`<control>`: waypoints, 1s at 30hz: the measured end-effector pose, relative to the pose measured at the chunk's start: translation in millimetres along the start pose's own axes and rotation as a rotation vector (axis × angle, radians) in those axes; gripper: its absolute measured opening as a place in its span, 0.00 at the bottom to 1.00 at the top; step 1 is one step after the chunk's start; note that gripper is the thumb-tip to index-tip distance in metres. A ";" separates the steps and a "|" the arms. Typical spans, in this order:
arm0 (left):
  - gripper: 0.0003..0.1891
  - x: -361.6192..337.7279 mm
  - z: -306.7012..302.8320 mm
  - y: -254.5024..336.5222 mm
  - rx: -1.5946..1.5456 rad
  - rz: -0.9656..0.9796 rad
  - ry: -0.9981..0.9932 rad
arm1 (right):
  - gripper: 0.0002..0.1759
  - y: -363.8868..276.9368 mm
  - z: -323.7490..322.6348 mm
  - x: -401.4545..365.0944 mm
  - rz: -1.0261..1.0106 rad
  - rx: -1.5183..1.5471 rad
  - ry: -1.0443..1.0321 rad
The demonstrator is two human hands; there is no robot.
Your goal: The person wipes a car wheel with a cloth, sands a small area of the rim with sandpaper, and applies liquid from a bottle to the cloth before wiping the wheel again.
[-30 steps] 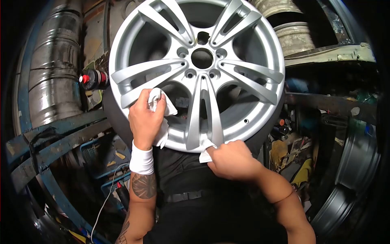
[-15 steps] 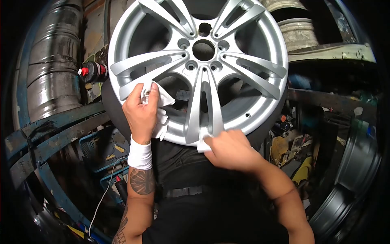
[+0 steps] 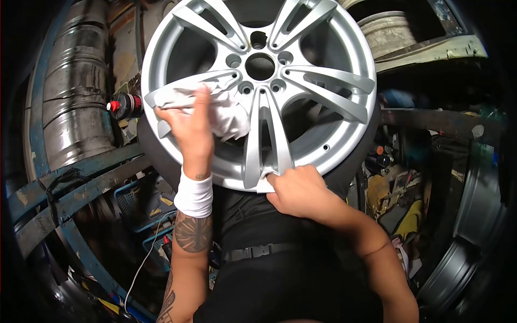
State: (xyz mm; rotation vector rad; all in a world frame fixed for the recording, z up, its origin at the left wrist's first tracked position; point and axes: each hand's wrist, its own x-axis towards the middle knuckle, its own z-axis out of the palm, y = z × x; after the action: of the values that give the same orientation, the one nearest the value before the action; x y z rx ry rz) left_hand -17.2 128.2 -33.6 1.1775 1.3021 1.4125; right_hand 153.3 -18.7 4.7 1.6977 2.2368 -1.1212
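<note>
A silver alloy wheel rim [image 3: 350, 48] with split spokes fills the upper middle of the view, over my lap. My left hand [image 3: 189, 126] holds a white cloth [image 3: 229, 116] against the left spokes; its thumb is raised over the cloth, and the other fingertips are partly covered. At the rim's lower edge, my right hand [image 3: 298, 189] is curled round a small white piece [image 3: 265, 185], pressed at the foot of the bottom spoke. What this piece is made of cannot be told.
Metal barrels [image 3: 78, 113] stand at the left behind a blue metal frame [image 3: 102, 162]. A black bottle with a red cap [image 3: 125, 106] lies beside the rim. Blue baskets [image 3: 129, 202] sit lower left. More wheel rims [image 3: 449, 272] are at the right.
The white cloth has spread out over the left spokes, and my left hand has shifted slightly right with it. The rim appears a little further left. My right hand stays at the bottom spoke.
</note>
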 end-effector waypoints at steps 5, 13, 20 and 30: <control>0.29 -31.6 -2.5 -4.8 0.105 -0.030 -0.253 | 0.19 0.5 -0.9 -15.7 -0.070 0.003 0.006; 0.13 -62.2 -23.8 -11.6 0.231 0.120 -0.301 | 0.18 -0.8 -0.5 -16.9 -0.066 0.014 0.037; 0.19 -76.4 -34.8 -3.9 0.449 0.530 -0.590 | 0.17 5.0 -0.9 -13.6 -0.084 0.040 0.011; 0.14 -69.0 -32.6 19.3 0.704 0.678 -1.051 | 0.12 50.1 -49.4 -45.0 -0.064 0.497 -0.127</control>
State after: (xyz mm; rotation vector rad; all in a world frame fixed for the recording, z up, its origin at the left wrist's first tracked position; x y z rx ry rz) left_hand -36.4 53.0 -20.7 2.5321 0.6059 0.4483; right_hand 229.6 -18.8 38.7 1.6503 2.0618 -1.8658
